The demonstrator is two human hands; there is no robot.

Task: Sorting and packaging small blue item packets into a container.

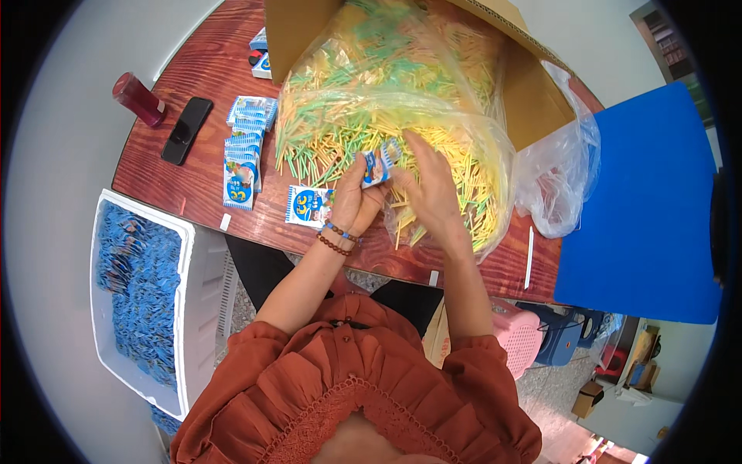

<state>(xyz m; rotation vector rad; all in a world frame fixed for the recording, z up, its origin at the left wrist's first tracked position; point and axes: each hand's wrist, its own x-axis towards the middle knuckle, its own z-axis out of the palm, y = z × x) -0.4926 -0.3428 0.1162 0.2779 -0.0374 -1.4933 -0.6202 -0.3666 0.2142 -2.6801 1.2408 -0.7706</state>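
Note:
My left hand [356, 199], with beaded bracelets at its wrist, grips a small blue-and-white packet [376, 165] by its sides. Beside the packet, my right hand [431, 185] has its fingers stretched out and apart over thin sticks. Whether its thumb touches the packet I cannot tell. Yellow, green and orange sticks [471, 174] spill from a large clear plastic bag [433, 108] in a cardboard box [537, 100] lying toward me. Another such packet [306, 206] lies flat by my left wrist. Further left, several packets [241, 174] overlap in a row.
On the red wooden table [232, 62] are a dark phone [187, 131] and a red bottle [139, 100] at left. A white foam box [185, 263] of blue packets stands at lower left. Rightward are a crumpled plastic bag [558, 193], a blue board [641, 209] and a pink stool [516, 336].

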